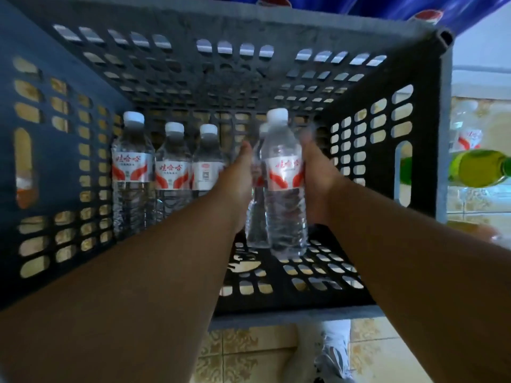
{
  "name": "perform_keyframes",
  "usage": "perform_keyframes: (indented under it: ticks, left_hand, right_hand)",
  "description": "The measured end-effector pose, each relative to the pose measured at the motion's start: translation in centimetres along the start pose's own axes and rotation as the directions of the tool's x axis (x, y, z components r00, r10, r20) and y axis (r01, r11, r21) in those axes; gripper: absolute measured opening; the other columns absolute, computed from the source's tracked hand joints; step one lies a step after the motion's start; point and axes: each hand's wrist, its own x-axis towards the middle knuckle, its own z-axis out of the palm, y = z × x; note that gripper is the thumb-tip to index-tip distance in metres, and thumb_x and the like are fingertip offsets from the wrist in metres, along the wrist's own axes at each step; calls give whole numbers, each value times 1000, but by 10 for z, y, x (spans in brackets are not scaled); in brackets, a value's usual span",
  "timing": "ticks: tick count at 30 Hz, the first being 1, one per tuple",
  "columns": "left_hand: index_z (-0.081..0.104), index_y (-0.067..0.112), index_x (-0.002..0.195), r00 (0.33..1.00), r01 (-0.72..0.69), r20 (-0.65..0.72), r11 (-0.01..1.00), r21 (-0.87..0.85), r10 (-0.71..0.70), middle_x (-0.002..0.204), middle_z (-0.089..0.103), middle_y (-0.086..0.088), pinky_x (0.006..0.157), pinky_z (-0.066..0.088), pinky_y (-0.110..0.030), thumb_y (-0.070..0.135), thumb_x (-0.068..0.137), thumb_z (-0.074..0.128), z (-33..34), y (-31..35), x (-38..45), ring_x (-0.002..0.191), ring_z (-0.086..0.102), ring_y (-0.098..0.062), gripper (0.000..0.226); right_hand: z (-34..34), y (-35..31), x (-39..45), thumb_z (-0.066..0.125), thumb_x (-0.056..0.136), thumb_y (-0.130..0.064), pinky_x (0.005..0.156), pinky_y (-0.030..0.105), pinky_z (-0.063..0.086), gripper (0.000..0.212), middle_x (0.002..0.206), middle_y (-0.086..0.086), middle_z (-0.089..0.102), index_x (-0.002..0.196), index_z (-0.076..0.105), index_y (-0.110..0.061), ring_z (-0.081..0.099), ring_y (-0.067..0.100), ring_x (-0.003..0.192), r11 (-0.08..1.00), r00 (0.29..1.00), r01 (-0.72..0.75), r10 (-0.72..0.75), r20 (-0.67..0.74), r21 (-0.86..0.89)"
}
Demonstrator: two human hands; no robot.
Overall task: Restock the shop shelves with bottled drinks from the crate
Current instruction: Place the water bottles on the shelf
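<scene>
I am gripping one water bottle [284, 186] at frame centre inside the crate [381, 134] with my right hand [318, 186], my left hand [239, 178] clasping the bottle behind [255, 217], and should be lifting both straight upward, clear of the three bottles [166, 172] left of centre.

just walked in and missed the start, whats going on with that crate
A person is reaching both arms into a dark perforated plastic crate of bottled water. The right hand grips a white-capped water bottle, and the left hand is on a second bottle just behind it, mostly hidden. Three more water bottles stand in a row at the crate's back left. A green bottle lies outside to the right.
</scene>
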Motion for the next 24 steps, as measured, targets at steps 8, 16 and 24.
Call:
perform_keyframes:
  ticks: [8,16,24]
  left_hand:
    - [73,21,116,997,-19,69,1000,22,17,107,77,-11,87,60,-48,80,90,29,2,8,-8,95,75,-31,78]
    - [63,10,128,951,-184,232,977,-108,205,127,63,-25,75,58,-37,68,89,47,-41,25,-111,104,71,-26,72]
    - [77,21,115,946,-271,115,936,-226,302,124,70,-19,100,49,-64,76,67,70,-129,81,-334,114,67,-40,74]
  right_hand:
    - [18,-10,-26,48,76,-83,102,57,48,87,120,19,71,124,68,-13,68,40,112,998,998,58,-58,37,13]
    - [62,-34,-139,57,92,-50,110,63,38,66,138,20,58,140,51,-5,55,40,128,944,903,219,-291,316,246]
    - [157,-59,-319,57,83,-39,116,67,26,56,123,24,57,126,61,-2,46,46,124,963,781,150,-253,570,223]
